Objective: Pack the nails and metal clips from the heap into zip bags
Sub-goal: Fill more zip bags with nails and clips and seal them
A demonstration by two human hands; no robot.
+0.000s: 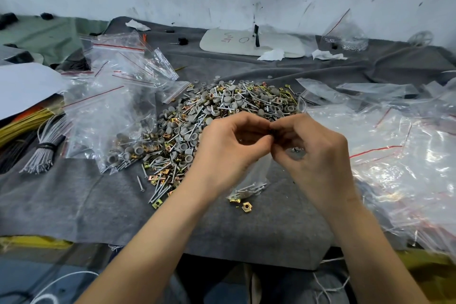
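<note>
1. Nearest to the camera, the left hand (229,145) and the right hand (313,153) met over the grey cloth (74,200). The curled fingers of both pinched the top of a small zip bag (256,175).
2. This bag hung with its long axis running from the fingertips down to the cloth. Its bottom held a few nails and metal clips. The nails inside lay roughly crosswise, but the bag was blurred.
3. At the far left lay a bundle of grey wires (47,150), its cut ends toward the near side.
4. Just beside it, filled zip bags (111,131) were piled, touching the left edge of the heap (222,106).
5. The heap of nails, clips and grey caps lay behind the hands. At its near edge, loose nails (160,190) pointed diagonally toward the near left.
6. Two loose clips (243,205) lay just below the held bag.
7. At the right, empty zip bags (394,155) covered the cloth.
</note>
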